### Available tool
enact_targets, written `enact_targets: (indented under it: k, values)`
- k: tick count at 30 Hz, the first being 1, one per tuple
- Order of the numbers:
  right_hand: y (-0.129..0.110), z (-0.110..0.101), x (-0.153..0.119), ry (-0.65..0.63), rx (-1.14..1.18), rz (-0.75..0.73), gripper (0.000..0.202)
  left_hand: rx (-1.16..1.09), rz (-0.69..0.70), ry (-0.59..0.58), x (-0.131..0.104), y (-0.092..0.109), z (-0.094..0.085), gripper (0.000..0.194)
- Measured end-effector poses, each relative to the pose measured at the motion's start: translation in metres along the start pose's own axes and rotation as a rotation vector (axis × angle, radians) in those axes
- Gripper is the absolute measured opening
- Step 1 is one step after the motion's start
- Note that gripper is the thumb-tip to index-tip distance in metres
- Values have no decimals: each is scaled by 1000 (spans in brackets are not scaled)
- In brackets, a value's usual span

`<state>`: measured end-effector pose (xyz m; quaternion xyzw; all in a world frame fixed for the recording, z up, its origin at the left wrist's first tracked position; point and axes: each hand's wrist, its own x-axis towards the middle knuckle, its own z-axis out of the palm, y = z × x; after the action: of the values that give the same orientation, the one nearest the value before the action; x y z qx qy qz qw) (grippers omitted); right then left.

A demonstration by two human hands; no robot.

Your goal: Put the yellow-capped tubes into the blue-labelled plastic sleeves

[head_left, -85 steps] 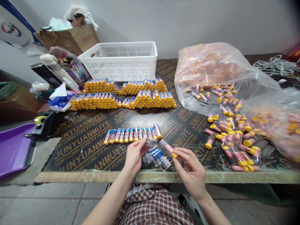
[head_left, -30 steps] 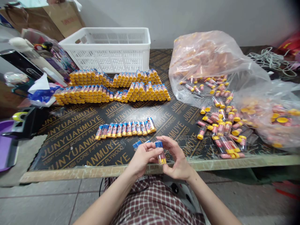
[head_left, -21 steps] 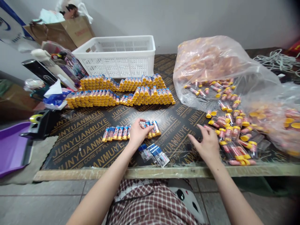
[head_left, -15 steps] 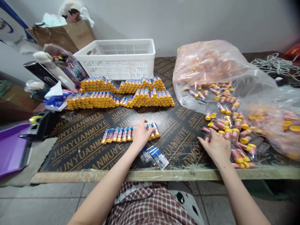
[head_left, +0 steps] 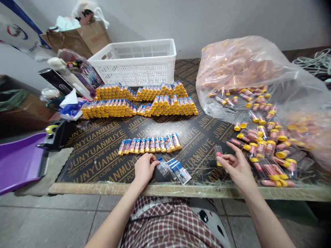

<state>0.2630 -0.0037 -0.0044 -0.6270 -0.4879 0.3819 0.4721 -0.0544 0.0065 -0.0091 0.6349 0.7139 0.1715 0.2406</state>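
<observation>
With fingers pinched, my left hand (head_left: 145,169) is at the left end of a small fan of flat, clear-and-blue plastic labels (head_left: 178,171), its fingertips on the edge of the leftmost plastic label (head_left: 163,166). My right hand (head_left: 239,168) grips a small clear tube (head_left: 218,155) with pink contents and a yellow cap between thumb and fingers, just above the table. Beyond my left hand lies a row of labelled tubes (head_left: 150,144), blue at the top and yellow at the bottom. Loose unlabelled tubes (head_left: 261,150) are heaped right of my right hand.
Stacked labelled tubes (head_left: 108,108) stand before a white plastic basket (head_left: 137,70). A large clear bag (head_left: 240,58) of tubes spills open at the right. A tape dispenser (head_left: 55,137) and a purple dustpan (head_left: 20,162) are at the left. The table's wooden edge (head_left: 103,189) runs along the front.
My left hand has left the tube row and come down to the labels. My right hand has taken a tube from the heap and drawn it leftward. The view has shifted slightly.
</observation>
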Motion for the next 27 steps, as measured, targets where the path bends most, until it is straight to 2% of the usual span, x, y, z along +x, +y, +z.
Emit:
enact_targets:
  k: [3, 5, 8, 11, 14, 17, 20, 23, 27]
  values:
    - [-17, 12, -7, -65, 147, 47, 78, -188, -21, 14, 0, 3, -3, 15]
    - [-25, 17, -11, -105, 162, 52, 71, -487, -71, -16, -1, 8, -7, 20]
    - [-30, 21, -16, -147, 182, 32, 58, -952, -222, -123, -4, 18, -11, 29]
    - [-31, 26, -18, -170, 209, 9, 55, -1178, -313, -158, -4, 32, -13, 39]
    - [-32, 31, -20, -227, 267, 29, 59, -1300, -333, -171, -1, 44, -11, 53]
    - [-34, 35, -23, -264, 331, 69, 62, -1350, -353, -208, 1, 54, -7, 42]
    - [-37, 40, -27, -189, 290, 21, 57, -1392, -399, -196, 2, 61, -1, 29]
    - [-39, 47, -36, -98, 178, -67, 50, -1423, -432, -175, 2, 66, 3, 30]
    - [-43, 57, -50, -103, 36, -141, 49, -1418, -432, -146, 1, 69, 7, 35]
